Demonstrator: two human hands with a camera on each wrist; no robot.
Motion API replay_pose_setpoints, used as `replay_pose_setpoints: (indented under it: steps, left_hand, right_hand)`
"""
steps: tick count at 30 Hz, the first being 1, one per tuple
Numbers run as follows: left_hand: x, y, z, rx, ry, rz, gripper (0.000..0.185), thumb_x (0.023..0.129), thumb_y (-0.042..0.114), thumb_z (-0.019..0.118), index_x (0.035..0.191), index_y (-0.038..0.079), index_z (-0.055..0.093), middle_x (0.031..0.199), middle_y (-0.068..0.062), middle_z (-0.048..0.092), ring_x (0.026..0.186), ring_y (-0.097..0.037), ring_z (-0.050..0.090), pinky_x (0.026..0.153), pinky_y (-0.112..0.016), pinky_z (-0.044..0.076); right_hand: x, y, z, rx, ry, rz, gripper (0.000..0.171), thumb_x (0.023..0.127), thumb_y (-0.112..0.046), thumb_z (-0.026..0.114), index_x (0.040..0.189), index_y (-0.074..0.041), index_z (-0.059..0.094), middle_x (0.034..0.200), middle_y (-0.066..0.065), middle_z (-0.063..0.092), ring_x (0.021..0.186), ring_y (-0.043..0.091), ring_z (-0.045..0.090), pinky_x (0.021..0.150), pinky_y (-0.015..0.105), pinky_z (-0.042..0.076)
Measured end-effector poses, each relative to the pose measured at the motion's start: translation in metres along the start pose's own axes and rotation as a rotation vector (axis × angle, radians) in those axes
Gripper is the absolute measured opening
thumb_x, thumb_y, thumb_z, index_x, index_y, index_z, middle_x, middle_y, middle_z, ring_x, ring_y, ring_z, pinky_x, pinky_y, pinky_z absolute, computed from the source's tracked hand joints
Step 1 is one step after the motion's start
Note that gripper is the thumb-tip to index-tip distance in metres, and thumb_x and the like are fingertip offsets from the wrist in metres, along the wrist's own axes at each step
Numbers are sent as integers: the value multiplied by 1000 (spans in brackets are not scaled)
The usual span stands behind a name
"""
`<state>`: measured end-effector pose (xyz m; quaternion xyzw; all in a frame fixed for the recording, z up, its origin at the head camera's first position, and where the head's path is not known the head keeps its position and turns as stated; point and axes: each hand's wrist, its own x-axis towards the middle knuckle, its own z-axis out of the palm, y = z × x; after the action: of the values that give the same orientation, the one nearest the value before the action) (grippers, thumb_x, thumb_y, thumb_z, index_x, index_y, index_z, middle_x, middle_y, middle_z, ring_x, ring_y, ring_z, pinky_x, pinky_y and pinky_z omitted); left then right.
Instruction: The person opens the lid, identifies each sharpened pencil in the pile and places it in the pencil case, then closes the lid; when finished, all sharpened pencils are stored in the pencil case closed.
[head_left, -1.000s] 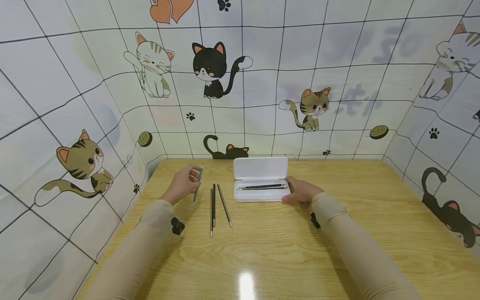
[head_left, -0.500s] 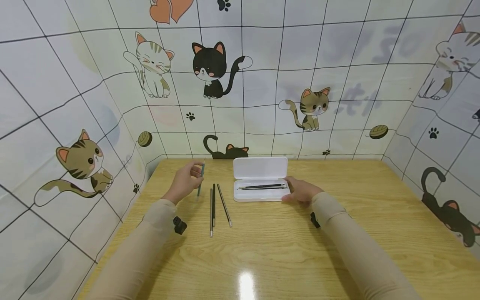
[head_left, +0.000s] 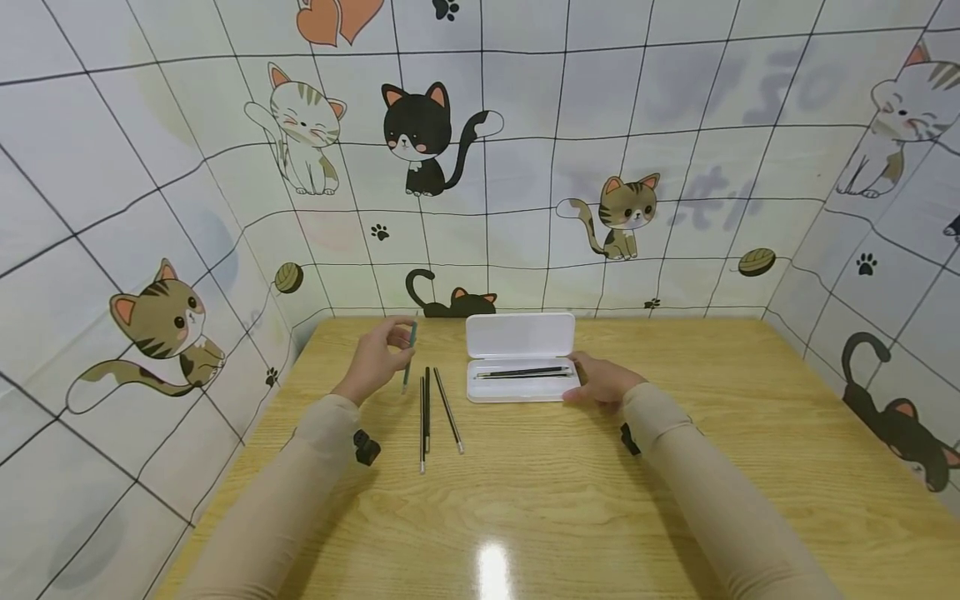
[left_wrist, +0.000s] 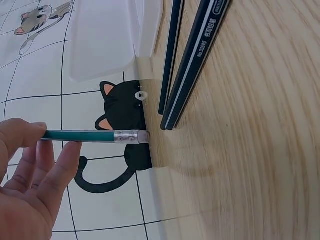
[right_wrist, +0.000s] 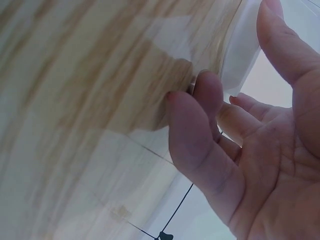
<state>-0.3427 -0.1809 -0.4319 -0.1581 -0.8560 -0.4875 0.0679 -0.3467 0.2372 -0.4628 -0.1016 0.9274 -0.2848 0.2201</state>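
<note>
Two grips: left hand (head_left: 372, 361) pinches green pencil (head_left: 408, 357); right hand (head_left: 602, 381) relaxed against white case (head_left: 521, 357); wooden table (head_left: 570, 483), cat-print walls (head_left: 150, 167).

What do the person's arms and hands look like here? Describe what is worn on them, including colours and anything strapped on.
Both arms wear long, close-fitting beige sleeves that end at the wrists: the left sleeve and the right sleeve. A small black device sits at each wrist, one on the left and one on the right. The left hand and right hand are bare, with no gloves; no rings are visible.
</note>
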Motion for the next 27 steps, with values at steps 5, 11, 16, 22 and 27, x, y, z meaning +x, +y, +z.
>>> replay_pose_setpoints:
  steps: [5, 11, 16, 22, 27]
  left_hand:
    - [1, 3, 4, -12, 8, 7, 49, 94, -1, 68, 140, 11, 55, 116, -15, 63, 104, -30, 63, 75, -36, 61]
    - [5, 3, 11, -19, 19, 11, 47, 94, 0, 69, 138, 10, 55, 116, -16, 64, 104, -29, 63, 75, -35, 61]
    - [9, 3, 16, -23, 27, 20, 47, 94, 1, 70, 138, 10, 56, 115, -15, 65, 104, -28, 63, 75, -36, 61]
    - [12, 5, 23, -15, 33, 39, 47, 94, 0, 69, 138, 9, 56, 114, -13, 66, 103, -28, 63, 74, -36, 61]
    - [15, 5, 28, -1, 58, 78, 46, 93, 1, 70, 136, 8, 57, 111, -13, 68, 101, -27, 64, 73, -36, 60]
  right_hand:
    - [-1, 0, 0, -1, 6, -2, 94, 95, -38, 72, 163, -13, 12, 59, -2, 36, 48, 14, 34, 48, 31, 41]
    - [-1, 2, 0, 0, 16, -1, 93, 95, -37, 73, 163, -13, 14, 65, -1, 38, 51, 14, 35, 49, 30, 41]
    - [-1, 3, 1, -4, 25, 2, 93, 94, -37, 73, 163, -13, 15, 73, 4, 46, 52, 15, 37, 50, 31, 41]
    - [0, 2, 1, 11, 10, 13, 95, 94, -38, 74, 163, -14, 13, 64, 2, 39, 49, 14, 33, 48, 31, 40]
    - [0, 3, -1, -39, 30, -26, 95, 93, -40, 74, 162, -9, 16, 128, 25, 56, 70, 22, 45, 76, 41, 46]
